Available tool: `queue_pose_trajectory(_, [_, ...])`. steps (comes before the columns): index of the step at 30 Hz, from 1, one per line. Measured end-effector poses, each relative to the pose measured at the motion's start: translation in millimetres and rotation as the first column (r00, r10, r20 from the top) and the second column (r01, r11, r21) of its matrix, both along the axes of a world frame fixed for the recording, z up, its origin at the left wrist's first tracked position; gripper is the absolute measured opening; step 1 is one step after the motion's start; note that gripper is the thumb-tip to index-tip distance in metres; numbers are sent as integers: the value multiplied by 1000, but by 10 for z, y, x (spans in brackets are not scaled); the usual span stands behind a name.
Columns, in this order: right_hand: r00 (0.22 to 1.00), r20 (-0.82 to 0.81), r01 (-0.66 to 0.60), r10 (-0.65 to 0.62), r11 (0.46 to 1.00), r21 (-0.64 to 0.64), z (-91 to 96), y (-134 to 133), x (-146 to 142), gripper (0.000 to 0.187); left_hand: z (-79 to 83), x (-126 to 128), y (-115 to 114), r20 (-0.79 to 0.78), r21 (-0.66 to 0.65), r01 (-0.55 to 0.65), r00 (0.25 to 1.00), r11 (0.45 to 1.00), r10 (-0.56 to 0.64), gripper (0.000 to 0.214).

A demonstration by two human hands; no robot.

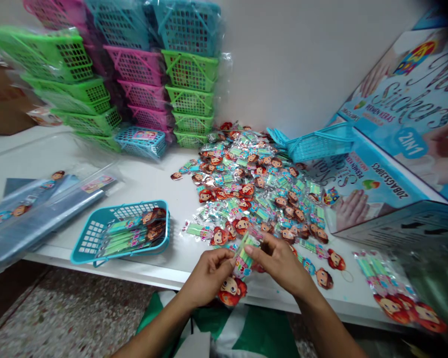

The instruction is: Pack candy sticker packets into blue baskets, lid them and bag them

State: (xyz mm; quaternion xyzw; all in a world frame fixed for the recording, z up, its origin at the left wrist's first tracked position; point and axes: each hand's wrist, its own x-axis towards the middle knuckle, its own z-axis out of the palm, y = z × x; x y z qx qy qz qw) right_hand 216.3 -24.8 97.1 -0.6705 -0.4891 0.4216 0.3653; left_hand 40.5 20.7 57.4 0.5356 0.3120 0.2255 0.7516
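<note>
Okay, my left hand and right hand both pinch one packet, over the table's near edge, this side of the pile. Probably light, slick, crinkly film; best held by its side edges, sparing the printed head.

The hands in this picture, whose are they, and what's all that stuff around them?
They belong to a person, not a robot. A camera on that person's head looks forward and down, so you see what's in front of them. The left hand and right hand hold a small shiny packet with a red-haired cartoon head. On the white table lies a big pile of packets. A blue basket holds more, and colourful baskets stand stacked behind.
</note>
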Motion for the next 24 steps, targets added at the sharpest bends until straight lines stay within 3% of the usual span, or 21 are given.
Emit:
queue_pose_trajectory(4, [998,-52,45,-39,991,126,146,23,150,40,21,-18,0,-34,-21,18,999,1000,-19,30])
queue_pose_trajectory(8, [999,6,-41,41,994,103,224,77,216,31,18,-23,-17,-50,4,41,998,999,-41,30])
queue_pose_trajectory(11, [996,29,-87,86,995,55,191,103,207,30,18,-27,-31,-35,43,28,999,999,-27,30])
queue_pose_trajectory(17, [999,28,20,-22,997,77,78,105,216,34,24,-91,-17,-105,-116,12,994,993,-24,34])
queue_pose_trajectory(24, [999,-45,6,-2,996,86,68,72,240,35,-30,-117,-24,-111,14,-80,990,997,82,33])
